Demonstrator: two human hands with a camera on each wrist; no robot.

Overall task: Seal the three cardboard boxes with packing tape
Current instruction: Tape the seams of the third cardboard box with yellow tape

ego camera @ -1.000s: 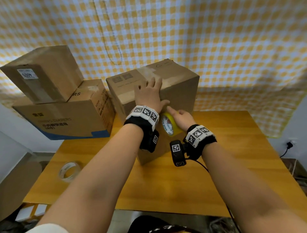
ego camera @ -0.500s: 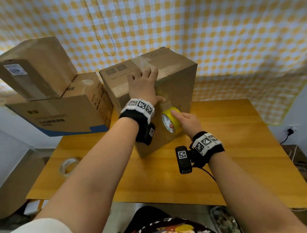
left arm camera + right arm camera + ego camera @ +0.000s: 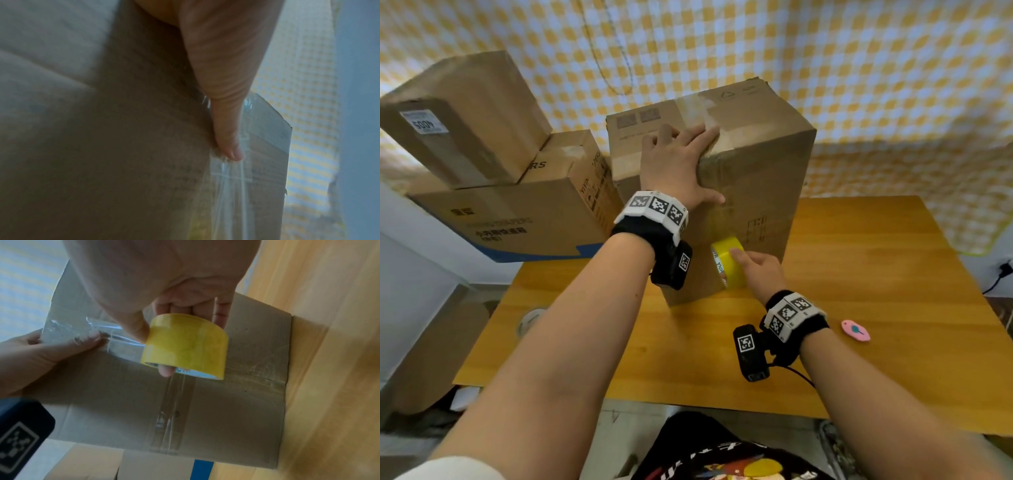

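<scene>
A tall cardboard box stands upright in the middle of the table. My left hand lies over its top front edge, fingers flat on top, thumb pressing the end of a clear tape strip onto the front face. My right hand grips the yellow tape roll against the front face, low down, fingers through its core. The strip runs from the left thumb down to the roll. Two more boxes are stacked at the left, a smaller one on a larger one.
A second, whitish tape roll lies on the wooden table near its left edge. A small pink object lies right of my right wrist. A checked yellow cloth hangs behind. An older taped seam crosses the box's front.
My right hand has drawn the yellow roll down the box's front face, pulling out more tape. The left hand has stayed on the top edge.
</scene>
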